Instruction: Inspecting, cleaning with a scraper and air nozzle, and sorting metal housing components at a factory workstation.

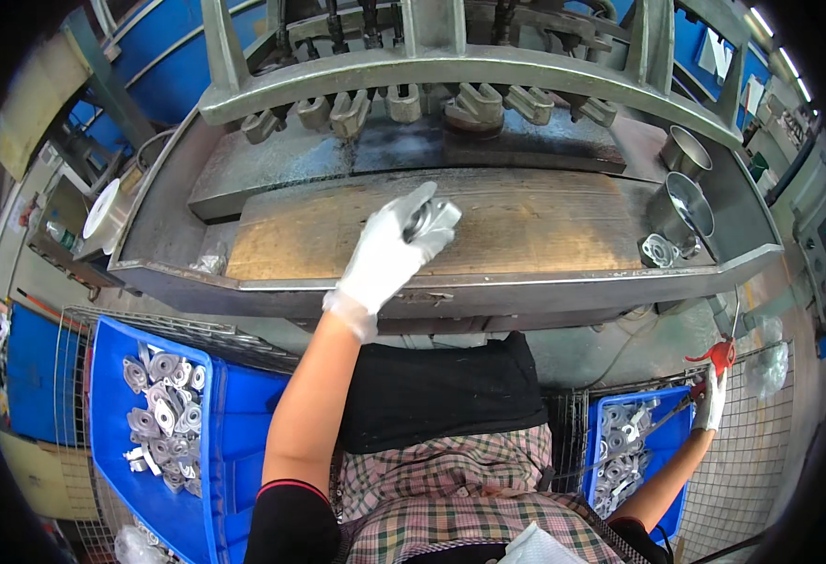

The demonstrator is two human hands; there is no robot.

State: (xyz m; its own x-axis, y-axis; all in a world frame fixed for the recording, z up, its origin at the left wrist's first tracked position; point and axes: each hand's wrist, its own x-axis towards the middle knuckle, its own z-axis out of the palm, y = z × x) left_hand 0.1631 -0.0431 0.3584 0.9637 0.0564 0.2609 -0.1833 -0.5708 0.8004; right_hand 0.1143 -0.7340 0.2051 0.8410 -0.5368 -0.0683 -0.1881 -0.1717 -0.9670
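My left hand point(385, 249), in a white glove, is raised over a long wooden board point(526, 226) on the machine bed. Its fingers are closed around a small silvery metal part point(418, 224), partly hidden by them. Off to the right, my right hand point(711, 402), also gloved, grips a red trigger gun point(721, 354) with a thin nozzle pointing up, which looks like an air blow gun. This hand is above the outer edge of a blue bin point(673, 461) holding several metal parts point(622, 442).
A larger blue bin point(208, 423) with several metal parts stands at my left. Ahead, a heavy metal frame point(516, 64) with a row of blocks point(403, 105) spans the bed. Two metal cups point(685, 150) and a loose metal fitting point(657, 250) are at its right end.
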